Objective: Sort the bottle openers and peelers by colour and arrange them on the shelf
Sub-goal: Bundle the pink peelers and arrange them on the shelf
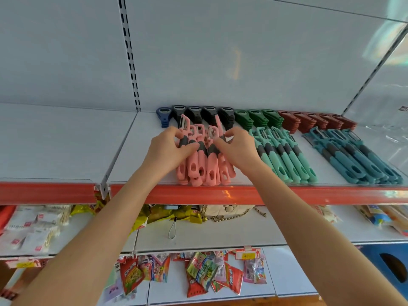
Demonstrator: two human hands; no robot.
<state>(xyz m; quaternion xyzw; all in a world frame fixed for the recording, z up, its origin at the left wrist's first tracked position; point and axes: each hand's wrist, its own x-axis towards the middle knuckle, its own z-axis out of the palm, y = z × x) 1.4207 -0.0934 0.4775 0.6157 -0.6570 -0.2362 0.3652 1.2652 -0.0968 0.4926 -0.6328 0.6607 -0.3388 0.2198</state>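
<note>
Fingers of the left hand (169, 147): curled round the grey grips on the left side of the pink peelers (204, 166).
Fingers of the right hand (239, 151): curled onto the right side of the same bunch. The thumb and forefinger are pinched together up near the blades, seemingly on one peeler's neck, though the overlap makes that hard to tell.
Pink peelers: a loose pile at the front of the shelf (66, 146), handles toward the red strip (176, 194) along its edge, blades toward the back. A couple stick up at an angle between the two hands.
Mint-green peelers (284, 160): a tidy slanted row lying side by side, just right of the right hand.
Teal peelers (353, 160): a second slanted row further right, apart from the mint-green ones.
Back of the shelf: small stacks in a line, sorted by colour. From the left these are blue bottle openers (163, 117), black bottle openers (205, 114), green bottle openers (256, 118) and red-brown bottle openers (315, 121). The black stacks sit directly behind the pink pile.
Lower shelf (220, 233): snack packets (33, 226) on the left and a cream bag (229, 212) with a gold chain just under the red strip.
Bottom: more bright packets (205, 272) hanging in a cluster.
</note>
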